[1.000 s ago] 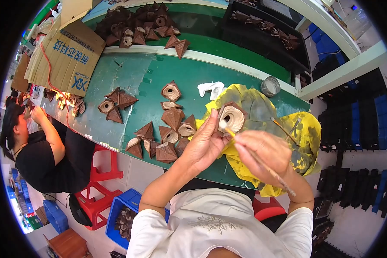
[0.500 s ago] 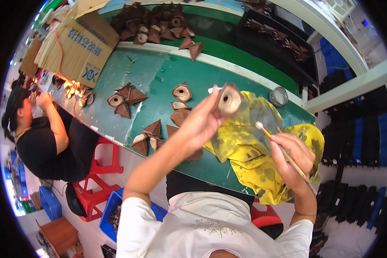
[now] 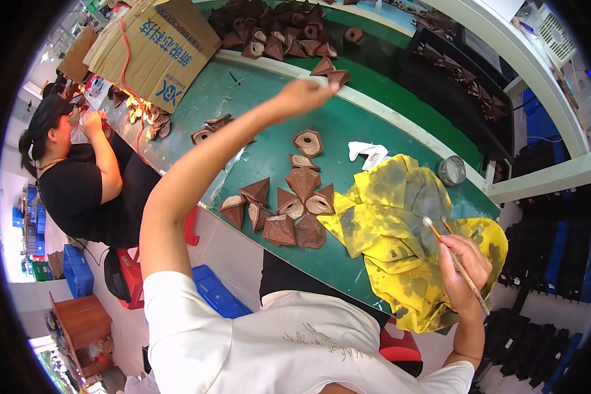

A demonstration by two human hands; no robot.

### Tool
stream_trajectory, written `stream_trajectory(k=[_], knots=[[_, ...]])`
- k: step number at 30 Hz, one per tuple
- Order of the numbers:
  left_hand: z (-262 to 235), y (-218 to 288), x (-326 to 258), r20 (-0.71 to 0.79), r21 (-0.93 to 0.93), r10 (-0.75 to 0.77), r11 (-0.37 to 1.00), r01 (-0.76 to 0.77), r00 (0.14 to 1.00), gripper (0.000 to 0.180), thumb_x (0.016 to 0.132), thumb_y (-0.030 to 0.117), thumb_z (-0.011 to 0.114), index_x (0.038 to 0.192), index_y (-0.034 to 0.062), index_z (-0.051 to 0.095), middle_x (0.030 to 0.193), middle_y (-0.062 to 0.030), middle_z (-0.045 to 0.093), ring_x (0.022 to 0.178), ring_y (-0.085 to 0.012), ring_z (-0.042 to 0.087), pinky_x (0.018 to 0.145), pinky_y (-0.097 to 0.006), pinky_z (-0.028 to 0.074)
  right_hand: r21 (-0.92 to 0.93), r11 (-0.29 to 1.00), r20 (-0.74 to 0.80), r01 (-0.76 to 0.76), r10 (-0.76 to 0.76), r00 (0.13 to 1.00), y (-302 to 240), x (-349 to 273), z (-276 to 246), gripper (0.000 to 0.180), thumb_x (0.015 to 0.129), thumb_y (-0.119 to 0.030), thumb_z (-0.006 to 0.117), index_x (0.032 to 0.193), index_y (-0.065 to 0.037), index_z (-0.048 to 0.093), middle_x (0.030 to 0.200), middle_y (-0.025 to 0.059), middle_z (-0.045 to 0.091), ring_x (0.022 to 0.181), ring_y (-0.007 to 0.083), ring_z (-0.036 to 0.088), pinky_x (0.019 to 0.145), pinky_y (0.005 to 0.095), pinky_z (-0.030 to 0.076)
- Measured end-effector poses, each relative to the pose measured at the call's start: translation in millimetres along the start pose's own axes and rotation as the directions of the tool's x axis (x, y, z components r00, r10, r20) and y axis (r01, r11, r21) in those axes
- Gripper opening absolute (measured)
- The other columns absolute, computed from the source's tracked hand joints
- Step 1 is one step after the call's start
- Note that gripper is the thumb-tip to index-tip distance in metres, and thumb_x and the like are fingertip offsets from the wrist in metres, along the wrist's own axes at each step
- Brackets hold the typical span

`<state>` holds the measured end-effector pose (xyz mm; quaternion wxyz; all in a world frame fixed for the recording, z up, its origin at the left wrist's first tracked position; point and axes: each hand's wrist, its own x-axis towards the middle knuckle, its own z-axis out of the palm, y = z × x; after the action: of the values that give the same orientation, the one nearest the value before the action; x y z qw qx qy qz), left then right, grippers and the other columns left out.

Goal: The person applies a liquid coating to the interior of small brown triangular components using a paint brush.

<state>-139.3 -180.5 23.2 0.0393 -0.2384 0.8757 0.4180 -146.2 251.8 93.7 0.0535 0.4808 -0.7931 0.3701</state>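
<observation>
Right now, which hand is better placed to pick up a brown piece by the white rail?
Probably your left hand: it is stretched out toward the brown pieces there, though contact is unclear. Your right hand is farther off and holds a brush.

Showed a slim, pale-bristled paintbrush (image 3: 464,276) tilted tip-up in the right hand (image 3: 467,260) and two brown, pointed pieces (image 3: 322,66) by the left hand (image 3: 305,98).

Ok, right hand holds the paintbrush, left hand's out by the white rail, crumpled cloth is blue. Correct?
Colour's wrong: the head view shows the crumpled cloth is yellow with dark blotches. The right hand does hold the paintbrush; the left hand is by the white rail.
</observation>
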Motion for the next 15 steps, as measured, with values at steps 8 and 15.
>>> stream_trajectory(k=[8, 15], knots=[[44.6, -44.0, -32.1, 0.003, 0.403, -0.001, 0.915, 0.0, 1.0, 0.092, 0.073, 0.067, 0.068, 0.121, -0.0106, 0.056, 0.106, -0.0285, 0.068, 0.099, -0.0392, 0.068, 0.089, -0.04, 0.053, 0.082, 0.986, 0.022, 0.146, -0.148, 0.989, -10.4, 21.8, 26.5, 0.017, 0.075, 0.009, 0.073, 0.091, 0.005, 0.068, 0.083, 0.0171, 0.07, 0.071, 0.0273, 0.07, 0.063, 0.0311, 0.055], [42.8, 9.9, -80.9, 0.206, -0.971, 0.183, -0.081, 0.224, 0.961, 0.042, 0.093, 0.025, 0.056, 0.123, -0.0046, 0.054, 0.125, -0.0196, 0.059, 0.126, -0.035, 0.055, 0.107, -0.044, 0.047, 0.08, 0.979, -0.022, 0.188, -0.186, 0.982, -19.0, 33.6, 28.3, 0.018, 0.076, 0.008, 0.074, 0.093, 0.003, 0.068, 0.085, 0.0157, 0.07, 0.072, 0.0258, 0.071, 0.062, 0.0309, 0.055]])
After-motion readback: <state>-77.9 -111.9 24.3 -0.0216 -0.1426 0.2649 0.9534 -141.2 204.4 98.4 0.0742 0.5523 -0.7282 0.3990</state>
